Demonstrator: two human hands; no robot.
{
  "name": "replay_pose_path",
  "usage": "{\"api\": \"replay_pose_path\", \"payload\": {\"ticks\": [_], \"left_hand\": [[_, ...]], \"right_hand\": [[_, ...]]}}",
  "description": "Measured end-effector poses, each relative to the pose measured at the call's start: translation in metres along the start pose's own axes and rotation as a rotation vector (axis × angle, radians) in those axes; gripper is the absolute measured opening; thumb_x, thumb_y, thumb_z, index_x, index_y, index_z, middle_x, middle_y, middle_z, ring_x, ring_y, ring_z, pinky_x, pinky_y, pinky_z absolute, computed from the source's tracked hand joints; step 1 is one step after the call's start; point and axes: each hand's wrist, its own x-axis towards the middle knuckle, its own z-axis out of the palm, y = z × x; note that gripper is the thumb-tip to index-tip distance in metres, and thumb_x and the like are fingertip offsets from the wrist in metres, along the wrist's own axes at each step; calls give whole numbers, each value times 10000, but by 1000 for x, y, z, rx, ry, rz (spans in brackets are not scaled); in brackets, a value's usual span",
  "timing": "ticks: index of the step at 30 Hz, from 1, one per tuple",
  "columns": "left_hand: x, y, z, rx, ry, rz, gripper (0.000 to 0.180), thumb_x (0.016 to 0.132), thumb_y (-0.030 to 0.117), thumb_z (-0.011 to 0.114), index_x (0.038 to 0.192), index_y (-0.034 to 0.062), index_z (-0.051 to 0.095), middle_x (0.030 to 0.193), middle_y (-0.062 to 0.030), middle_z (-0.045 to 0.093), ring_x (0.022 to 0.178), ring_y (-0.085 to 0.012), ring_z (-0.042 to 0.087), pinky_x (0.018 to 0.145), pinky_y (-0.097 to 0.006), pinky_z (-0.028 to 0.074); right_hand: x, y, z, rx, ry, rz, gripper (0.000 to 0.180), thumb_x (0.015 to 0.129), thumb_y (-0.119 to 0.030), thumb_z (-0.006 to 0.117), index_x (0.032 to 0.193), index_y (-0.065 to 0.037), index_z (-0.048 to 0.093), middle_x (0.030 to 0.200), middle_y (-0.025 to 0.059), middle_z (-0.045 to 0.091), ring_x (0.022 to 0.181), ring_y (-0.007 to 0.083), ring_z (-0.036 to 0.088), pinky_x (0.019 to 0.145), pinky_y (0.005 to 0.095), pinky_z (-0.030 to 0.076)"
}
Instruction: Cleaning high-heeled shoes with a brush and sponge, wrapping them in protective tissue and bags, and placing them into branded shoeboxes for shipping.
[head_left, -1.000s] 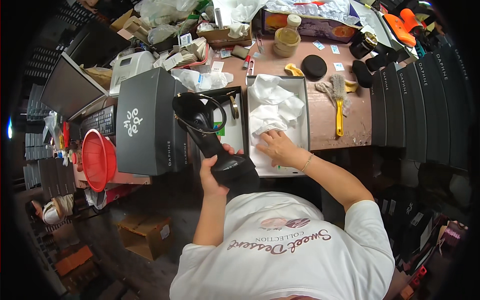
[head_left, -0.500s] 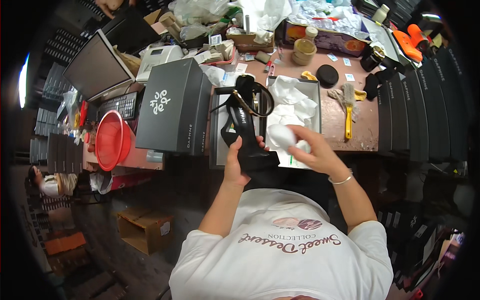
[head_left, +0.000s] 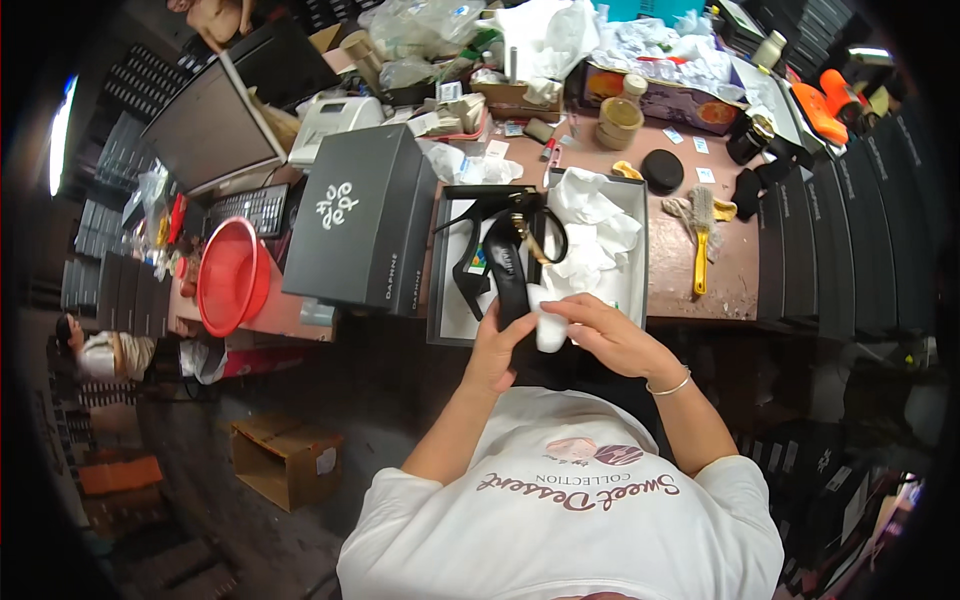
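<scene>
My left hand is closed round the front part of a black high-heeled sandal, whose strap with a gold trim loops up on the right. To the left of its insole shows a thin black heel and sole; I cannot tell whether these belong to a second sandal. My right hand grips a smooth white wad, perhaps paper, against the sandal's toe end. Beneath the sandal is an open shoebox with white tissue paper in its right part.
Left of the shoebox stands a closed dark box, with a red basin and a keyboard beyond. To the right lie a yellow-handled brush and a round black lid. Dark shoeboxes line the right side.
The white wad has come left and down from above the tissue to the sandal's toe, carried by my right hand. My left hand has shifted slightly right with the sandal.
</scene>
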Motion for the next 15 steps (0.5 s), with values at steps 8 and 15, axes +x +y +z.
{"api": "replay_pose_path", "payload": {"ticks": [8,15], "left_hand": [[8,-15,28,-93,-145,-75,424,899,282,651,1207,31,501,1038,-43,602,899,-114,577,790,-270,488],[15,-12,30,-407,-117,-262,260,907,305,572,1034,79,594,948,-45,637,845,-158,636,777,-311,529]], "right_hand": [[-15,4,9,123,604,-134,559,813,39,649,1316,-22,414,1117,85,534,981,156,573,816,274,476],[-27,3,21,-156,384,-59,430,768,-23,715,1169,-35,562,1195,147,560,1076,281,574,929,347,444]]}}
